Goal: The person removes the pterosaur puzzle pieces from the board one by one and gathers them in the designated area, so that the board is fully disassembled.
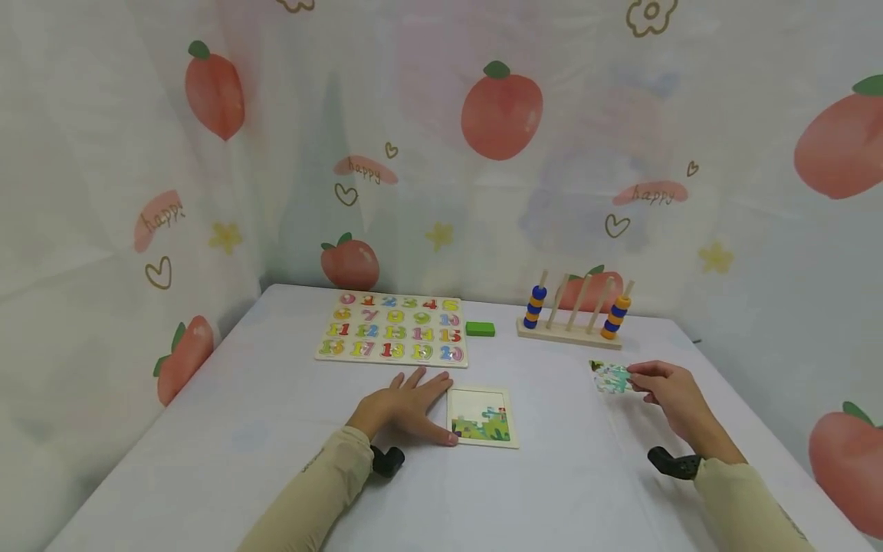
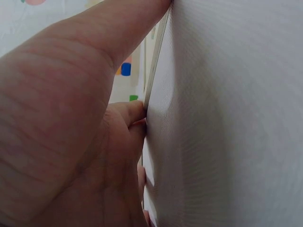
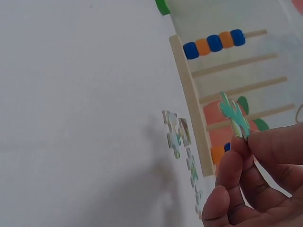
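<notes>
A small jigsaw tray (image 1: 476,399) lies on the table, partly filled with green pieces along its bottom and right. My left hand (image 1: 407,408) rests at its left side, fingers spread, thumb at the lower left corner. In the left wrist view, the thumb and a fingertip meet the tray's thin edge. Farther right, my right hand (image 1: 672,395) pinches a teal jigsaw piece (image 3: 232,113) between thumb and fingers, raised over the table. Several loose jigsaw pieces (image 3: 171,135) lie below it on the cloth.
A number puzzle board (image 1: 389,330) lies at the back left, with a green block (image 1: 480,329) beside it. At the back right stands a wooden peg rack (image 1: 569,335) with blue and orange beads on its end pegs. A printed curtain (image 1: 428,100) hangs behind the table.
</notes>
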The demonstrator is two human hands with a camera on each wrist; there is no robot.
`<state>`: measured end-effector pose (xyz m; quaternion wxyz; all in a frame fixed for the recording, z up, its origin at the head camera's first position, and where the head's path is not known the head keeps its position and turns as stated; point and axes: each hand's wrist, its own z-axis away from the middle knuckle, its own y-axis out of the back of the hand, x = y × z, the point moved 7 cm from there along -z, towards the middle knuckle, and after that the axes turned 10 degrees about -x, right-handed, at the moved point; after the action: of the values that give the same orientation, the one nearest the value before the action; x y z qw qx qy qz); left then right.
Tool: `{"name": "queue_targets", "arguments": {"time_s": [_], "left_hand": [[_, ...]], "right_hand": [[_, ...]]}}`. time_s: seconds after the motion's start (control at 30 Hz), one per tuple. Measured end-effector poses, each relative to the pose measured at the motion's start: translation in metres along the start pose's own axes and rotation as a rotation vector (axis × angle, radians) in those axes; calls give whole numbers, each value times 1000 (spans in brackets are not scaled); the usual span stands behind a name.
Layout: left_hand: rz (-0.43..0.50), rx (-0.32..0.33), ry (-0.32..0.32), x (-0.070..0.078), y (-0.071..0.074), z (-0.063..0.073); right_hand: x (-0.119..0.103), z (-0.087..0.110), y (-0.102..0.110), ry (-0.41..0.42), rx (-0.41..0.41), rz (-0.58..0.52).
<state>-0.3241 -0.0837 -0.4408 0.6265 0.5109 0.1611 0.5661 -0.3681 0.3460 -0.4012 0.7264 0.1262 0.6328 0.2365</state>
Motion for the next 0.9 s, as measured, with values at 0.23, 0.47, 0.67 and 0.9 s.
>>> {"name": "queue_targets", "arguments": {"time_s": [0.23, 0.47, 0.67, 0.9], "left_hand": [[0, -1, -10, 1, 1, 1], [-4, -7, -10, 2, -2, 0], [5, -14, -1, 2, -2, 0], [-19, -18, 11, -1, 0, 0]], "right_hand": [[11, -5, 10, -39, -8, 24], [22, -9, 13, -58, -39, -24], [28, -11, 13, -71, -36, -3], [26, -16, 8, -82, -46, 55]]}}
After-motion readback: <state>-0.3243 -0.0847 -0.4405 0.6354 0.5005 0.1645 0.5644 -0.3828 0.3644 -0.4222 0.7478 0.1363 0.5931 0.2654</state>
